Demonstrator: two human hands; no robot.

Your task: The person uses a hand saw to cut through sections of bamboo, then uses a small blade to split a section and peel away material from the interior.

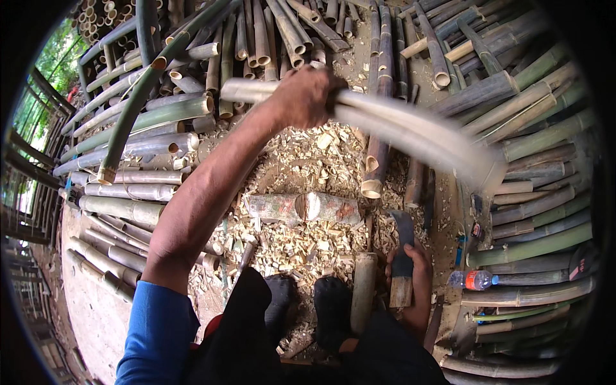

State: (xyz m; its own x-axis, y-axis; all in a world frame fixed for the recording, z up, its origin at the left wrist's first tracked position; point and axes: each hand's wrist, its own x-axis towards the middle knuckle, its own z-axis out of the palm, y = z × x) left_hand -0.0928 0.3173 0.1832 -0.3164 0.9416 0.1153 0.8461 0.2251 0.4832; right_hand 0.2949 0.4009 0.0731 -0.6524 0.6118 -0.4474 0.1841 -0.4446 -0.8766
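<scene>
My left hand (307, 96) grips a long pale bamboo pole (410, 131) held crosswise above the ground; the pole is blurred toward the right. My right hand (414, 282) rests low by my knee, closed on a broad-bladed chopper (403, 256) with a wooden handle, blade pointing away from me. A short log block (305, 207) lies on the ground in front of my feet (308, 305), amid a thick bed of pale wood chips (301, 160).
Stacks of green and grey bamboo poles (147, 122) ring the spot on the left, top and right (539, 147). A short bamboo piece (363, 289) lies beside my right foot. A plastic water bottle (471, 280) lies at the right.
</scene>
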